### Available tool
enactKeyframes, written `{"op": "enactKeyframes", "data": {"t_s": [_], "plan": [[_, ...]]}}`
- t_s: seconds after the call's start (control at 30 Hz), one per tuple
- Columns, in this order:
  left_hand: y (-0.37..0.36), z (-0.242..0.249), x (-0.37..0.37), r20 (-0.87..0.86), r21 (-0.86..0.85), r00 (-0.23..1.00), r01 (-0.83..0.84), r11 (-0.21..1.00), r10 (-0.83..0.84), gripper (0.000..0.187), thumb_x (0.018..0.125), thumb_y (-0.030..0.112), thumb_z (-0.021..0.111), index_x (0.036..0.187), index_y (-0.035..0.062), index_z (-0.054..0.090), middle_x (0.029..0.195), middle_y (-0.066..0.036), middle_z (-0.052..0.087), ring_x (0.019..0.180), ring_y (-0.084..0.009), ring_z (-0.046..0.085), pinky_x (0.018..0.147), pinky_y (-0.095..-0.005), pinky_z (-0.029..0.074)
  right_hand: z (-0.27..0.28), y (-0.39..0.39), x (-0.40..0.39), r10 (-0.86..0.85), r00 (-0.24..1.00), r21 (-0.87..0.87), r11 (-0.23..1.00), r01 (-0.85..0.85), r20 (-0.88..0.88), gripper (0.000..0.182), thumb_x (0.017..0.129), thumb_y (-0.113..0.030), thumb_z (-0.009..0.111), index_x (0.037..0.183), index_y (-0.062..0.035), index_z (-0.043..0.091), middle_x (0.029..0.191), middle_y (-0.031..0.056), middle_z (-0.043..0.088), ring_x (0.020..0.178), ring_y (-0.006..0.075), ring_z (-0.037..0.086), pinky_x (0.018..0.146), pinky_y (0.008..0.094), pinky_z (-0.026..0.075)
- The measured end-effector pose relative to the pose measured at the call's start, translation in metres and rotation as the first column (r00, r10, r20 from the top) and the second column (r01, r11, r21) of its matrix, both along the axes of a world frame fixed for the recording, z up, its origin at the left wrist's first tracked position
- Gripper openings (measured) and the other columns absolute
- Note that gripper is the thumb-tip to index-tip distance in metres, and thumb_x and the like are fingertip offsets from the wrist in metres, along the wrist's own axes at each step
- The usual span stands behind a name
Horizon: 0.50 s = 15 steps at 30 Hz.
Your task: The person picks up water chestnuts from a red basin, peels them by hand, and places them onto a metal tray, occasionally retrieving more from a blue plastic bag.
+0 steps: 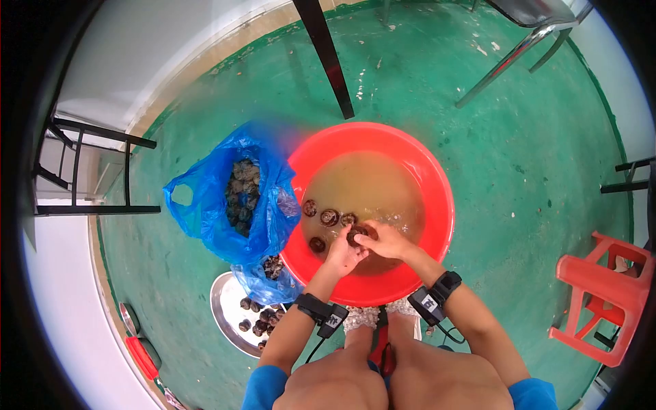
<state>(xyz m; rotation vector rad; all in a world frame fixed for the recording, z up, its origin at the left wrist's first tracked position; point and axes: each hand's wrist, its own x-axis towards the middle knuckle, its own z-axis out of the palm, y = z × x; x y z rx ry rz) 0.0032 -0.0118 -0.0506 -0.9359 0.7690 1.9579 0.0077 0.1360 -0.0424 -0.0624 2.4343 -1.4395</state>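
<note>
Over a red basin (437, 160) of cloudy, yellowish water, my two hands come together around a dark brown round mushroom-like piece (357, 236). My right hand (384, 240) grips it from the right, the thumb lying across it. From the other side my left hand (347, 254) holds its edge, palm turned partly up. Several similar pieces (330, 217) sit in the water just left of my hands. A blue plastic bag (205, 222) filled with more dark round pieces (242, 195) stands against the basin's left side.
A smaller blue bag (254, 285) lies partly over a round metal tray (222, 307) holding several dark pieces. A red stool (581, 301) stands at right. A black table leg (328, 61) rises behind the basin, and a chair (540, 27) is at upper right.
</note>
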Motion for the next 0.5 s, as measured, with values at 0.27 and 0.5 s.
{"op": "enactKeyframes", "data": {"t_s": [0.27, 0.5], "plan": [[0.012, 0.019, -0.002, -0.262, -0.366, 0.925, 0.17, 0.915, -0.276, 0.037, 0.085, 0.043, 0.035, 0.089, 0.0091, 0.048, 0.073, -0.004, 0.055, 0.06, -0.0127, 0.054, 0.042, -0.0257, 0.041, 0.019, -0.019, 0.014, -0.171, 0.977, -0.16, 0.968, 0.191, 0.13, 0.045, 0.078, -0.039, 0.046, 0.097, 0.0021, 0.048, 0.073, 0.022, 0.057, 0.07, 0.0341, 0.058, 0.065, 0.0396, 0.044], [0.025, 0.039, -0.001, -0.311, -0.638, 0.879, 0.089, 0.765, -0.362, 0.037, 0.086, 0.04, 0.032, 0.076, 0.0076, 0.048, 0.048, -0.002, 0.044, 0.035, -0.012, 0.042, 0.027, -0.0219, 0.027, 0.036, -0.028, 0.01, -0.297, 0.918, -0.215, 0.91, 0.356, 0.264, 0.034, 0.083, -0.028, 0.039, 0.088, 0.0038, 0.049, 0.053, 0.017, 0.054, 0.053, 0.0353, 0.056, 0.054, 0.039, 0.044]]}}
